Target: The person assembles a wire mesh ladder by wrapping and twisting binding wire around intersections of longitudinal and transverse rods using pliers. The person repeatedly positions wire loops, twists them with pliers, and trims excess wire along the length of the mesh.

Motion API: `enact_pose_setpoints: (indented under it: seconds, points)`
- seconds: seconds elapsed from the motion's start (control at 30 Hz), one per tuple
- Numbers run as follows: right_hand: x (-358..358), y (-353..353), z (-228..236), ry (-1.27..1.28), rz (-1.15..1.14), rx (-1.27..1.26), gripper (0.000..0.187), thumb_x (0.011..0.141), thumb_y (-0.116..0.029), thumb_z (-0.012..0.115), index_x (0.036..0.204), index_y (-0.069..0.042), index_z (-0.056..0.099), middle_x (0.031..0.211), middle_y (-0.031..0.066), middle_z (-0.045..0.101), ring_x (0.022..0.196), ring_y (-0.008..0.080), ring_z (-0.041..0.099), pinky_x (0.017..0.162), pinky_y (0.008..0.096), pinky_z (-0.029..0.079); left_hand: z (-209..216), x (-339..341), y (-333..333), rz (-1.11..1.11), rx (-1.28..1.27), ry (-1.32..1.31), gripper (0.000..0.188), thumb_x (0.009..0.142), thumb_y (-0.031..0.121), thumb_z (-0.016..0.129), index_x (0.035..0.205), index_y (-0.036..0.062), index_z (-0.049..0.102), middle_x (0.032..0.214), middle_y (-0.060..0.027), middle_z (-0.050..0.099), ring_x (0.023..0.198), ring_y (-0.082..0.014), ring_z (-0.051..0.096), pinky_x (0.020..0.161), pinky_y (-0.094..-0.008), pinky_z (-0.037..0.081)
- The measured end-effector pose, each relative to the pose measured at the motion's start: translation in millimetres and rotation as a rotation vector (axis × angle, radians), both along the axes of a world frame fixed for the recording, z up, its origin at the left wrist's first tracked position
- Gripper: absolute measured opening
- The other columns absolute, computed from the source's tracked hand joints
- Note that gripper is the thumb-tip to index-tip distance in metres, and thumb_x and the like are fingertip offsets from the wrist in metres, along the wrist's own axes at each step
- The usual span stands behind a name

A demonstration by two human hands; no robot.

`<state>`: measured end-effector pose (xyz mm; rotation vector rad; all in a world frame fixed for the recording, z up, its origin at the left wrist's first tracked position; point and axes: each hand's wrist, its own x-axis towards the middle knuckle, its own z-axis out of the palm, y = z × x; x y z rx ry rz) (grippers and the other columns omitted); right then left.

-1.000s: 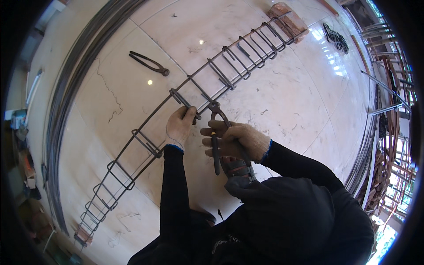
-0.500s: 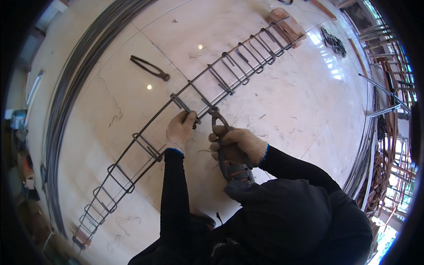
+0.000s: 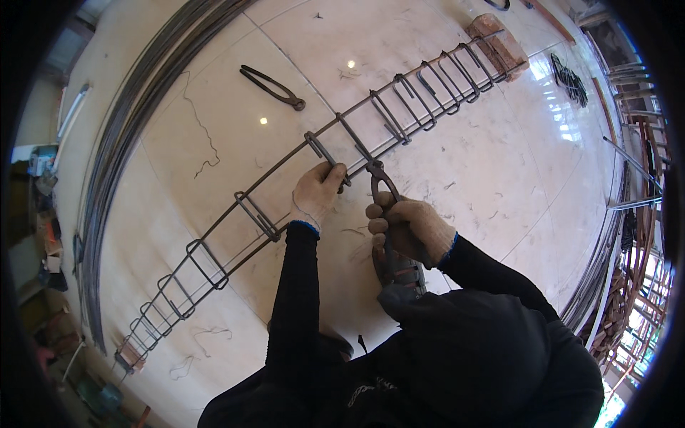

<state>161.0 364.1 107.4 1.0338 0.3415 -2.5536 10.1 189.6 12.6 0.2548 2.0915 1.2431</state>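
A long cage of steel reinforcing bar (image 3: pixel 339 116) with several rectangular stirrups runs diagonally across the floor. My left hand (image 3: pixel 317 196), in a pale work glove, is closed on a stirrup (image 3: pixel 318 148) near the middle of the cage. In my right hand (image 3: pixel 417 227), also gloved, are dark pincers (image 3: pixel 378 178), its fingers wrapped round the handles. The pincers' jaws meet the cage's near bar at the foot of the neighbouring stirrup. Any tie wire in the jaws is too small to make out.
A second pair of pincers (image 3: pixel 272 88) lies beyond the cage. A brick block (image 3: pixel 503 53) props the cage's far right end, and another block is under the left end. Long bars (image 3: pixel 118 143) lie at the left. A bundle of bent steel (image 3: pixel 569 80) sits far right.
The whole scene has shifted right in the picture as my view moved. Both hands keep their places on the cage, and the pincers' jaws remain at the same joint.
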Motion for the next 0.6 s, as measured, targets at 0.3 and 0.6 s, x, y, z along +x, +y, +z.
enact_pose_setpoints:
  seconds: [0.3, 0.6]
  points:
    - [0, -12, -3, -0.025, -0.15, -0.128, 0.025, 0.093, 0.002, 0.046, 0.111, -0.011, 0.059, 0.106, 0.007, 0.056, 0.084, 0.0197, 0.057, 0.076, 0.042, 0.051, 14, 52, 17, 0.415, -0.135, 0.768, 0.032, 0.106, 0.034, 0.069, 0.101, 0.0019, 0.07, 0.087, -0.0086, 0.067, 0.076, -0.0201, 0.065, 0.073, -0.0398, 0.052]
    - [-17, 14, 24, -0.119, 0.477, 0.707, 0.022, 0.094, -0.004, 0.055, 0.111, 0.001, 0.069, 0.095, 0.0149, 0.07, 0.078, 0.0277, 0.073, 0.071, 0.0407, 0.061, 19, 102, 39, 0.421, 0.616, -0.917, 0.049, 0.11, 0.051, 0.058, 0.127, 0.0054, 0.062, 0.095, -0.0038, 0.067, 0.09, -0.0187, 0.067, 0.079, -0.0344, 0.057]
